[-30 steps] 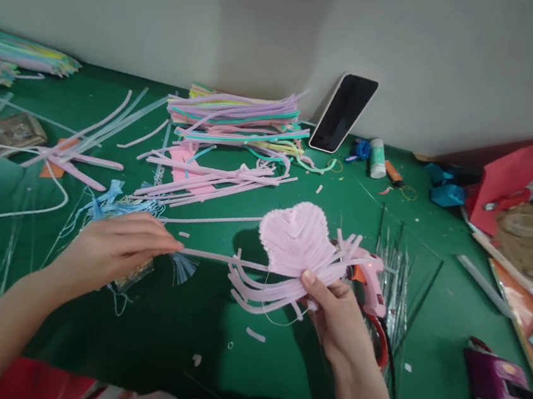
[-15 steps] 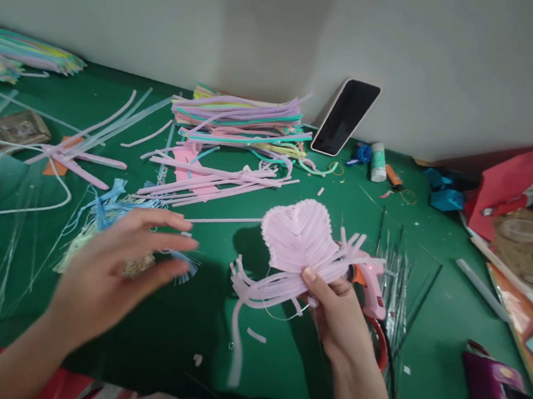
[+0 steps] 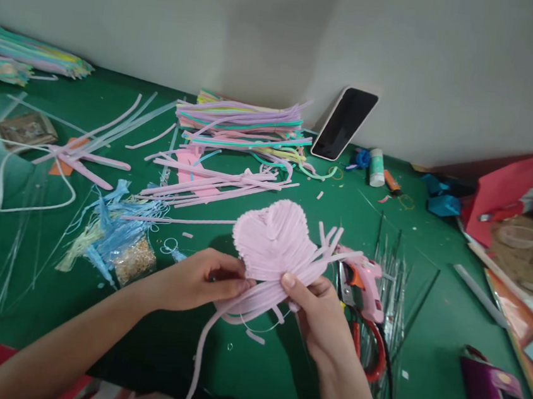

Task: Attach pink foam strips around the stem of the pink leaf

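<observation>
In front of me, above the green table, is a pale pink heart-shaped piece made of pipe cleaners (image 3: 271, 241), with loose strands sticking out at its lower edge and right side. My right hand (image 3: 319, 310) pinches it near the bottom, thumb on top and fingers behind. At its lower left, my left hand (image 3: 217, 280) has thumb and fingertips closed on the strands there. One long strand dangles toward the table's front edge. A pink hot glue gun (image 3: 370, 286) and red-handled scissors (image 3: 378, 357) lie just right of my right hand.
Bundled coloured pipe cleaners (image 3: 241, 121) lie at the back, beside a phone (image 3: 345, 124) leaning on the wall. Blue tassels (image 3: 118, 222) and a bag of beads (image 3: 135, 262) sit left. Thin wires (image 3: 393, 289) and a purple device (image 3: 496, 398) are on the right.
My left hand has moved right from open air and closed on the strands at the piece's lower left. The heart piece and my right hand have shifted slightly left.
</observation>
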{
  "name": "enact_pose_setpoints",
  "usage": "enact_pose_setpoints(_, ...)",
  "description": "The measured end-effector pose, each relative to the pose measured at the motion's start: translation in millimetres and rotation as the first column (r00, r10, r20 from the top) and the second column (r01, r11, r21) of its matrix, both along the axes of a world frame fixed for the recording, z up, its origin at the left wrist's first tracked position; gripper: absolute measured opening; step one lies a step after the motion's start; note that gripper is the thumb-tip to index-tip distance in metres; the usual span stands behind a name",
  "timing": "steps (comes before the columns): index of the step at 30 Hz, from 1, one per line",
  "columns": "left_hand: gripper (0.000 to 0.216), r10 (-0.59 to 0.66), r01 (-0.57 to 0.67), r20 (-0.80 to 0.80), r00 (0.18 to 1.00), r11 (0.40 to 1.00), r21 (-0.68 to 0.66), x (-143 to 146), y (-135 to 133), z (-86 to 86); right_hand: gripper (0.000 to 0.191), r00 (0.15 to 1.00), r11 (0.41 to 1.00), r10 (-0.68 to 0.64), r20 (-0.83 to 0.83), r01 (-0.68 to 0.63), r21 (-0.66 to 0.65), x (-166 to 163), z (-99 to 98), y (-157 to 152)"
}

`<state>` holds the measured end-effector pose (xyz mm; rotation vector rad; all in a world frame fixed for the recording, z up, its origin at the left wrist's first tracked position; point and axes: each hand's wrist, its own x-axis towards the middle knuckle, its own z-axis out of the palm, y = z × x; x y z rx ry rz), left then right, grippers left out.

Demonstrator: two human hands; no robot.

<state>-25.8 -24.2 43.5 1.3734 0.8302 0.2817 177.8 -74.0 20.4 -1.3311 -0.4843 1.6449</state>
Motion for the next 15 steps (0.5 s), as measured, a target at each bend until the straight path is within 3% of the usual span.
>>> enact_pose_setpoints(3,0.02,0.026,-0.011,0.077,0.997,0.982,-0.186,4,6,-8.7,0.021,1.0,1.0,0.02,0.007,-0.02,0.009,1,-1.7,1)
enact_pose_setpoints(6,0.018,0.017,0.021,0.157,0.987,0.972,-0.233,5,11,-13.8,0.02,1.0,1.0,0.009,0.018,-0.009,0.025,2,-4.2,1)
enact_pose_setpoints(10,0.017,-0.051,0.076,0.169,0.984,0.986,-0.145,0,18,-9.5,0.018,1.0,1.0,0.007,0.01,-0.007,0.024,4,-5.9,0)
enact_pose_setpoints(15,0.012,-0.195,0.196,0.071,0.978,0.98,-0.008,-3,21,1.7,0.02,1.0,1.0,0.016,-0.003,-0.016,-0.002,3,-5.2,-1)
